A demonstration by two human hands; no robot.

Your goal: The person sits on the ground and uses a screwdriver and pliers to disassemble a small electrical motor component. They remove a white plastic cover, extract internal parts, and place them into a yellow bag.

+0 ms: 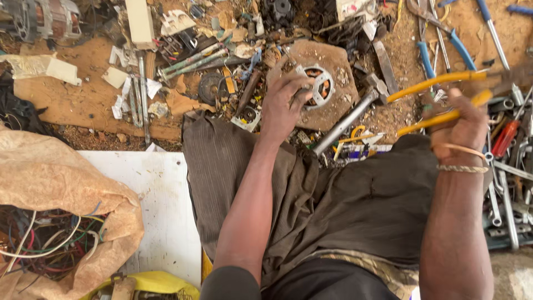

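My left hand (pixel 284 103) reaches forward and grips a small round motor stator (pixel 319 85) with copper windings, which lies on a flat brown stone (pixel 333 61). My right hand (pixel 461 125) is raised at the right and holds yellow-handled pliers (pixel 438 100), the handles pointing left. A thin bracelet circles that wrist. My lap, in dark cloth (pixel 333 194), fills the middle of the view.
Blue-handled pliers (pixel 438 50), screwdrivers and spanners (pixel 508 183) lie at the right. A metal rod (pixel 345 122) rests by the stone. Scrap parts litter the ground ahead. A sack of tangled wires (pixel 50 222) and a white board (pixel 161 205) sit at the left.
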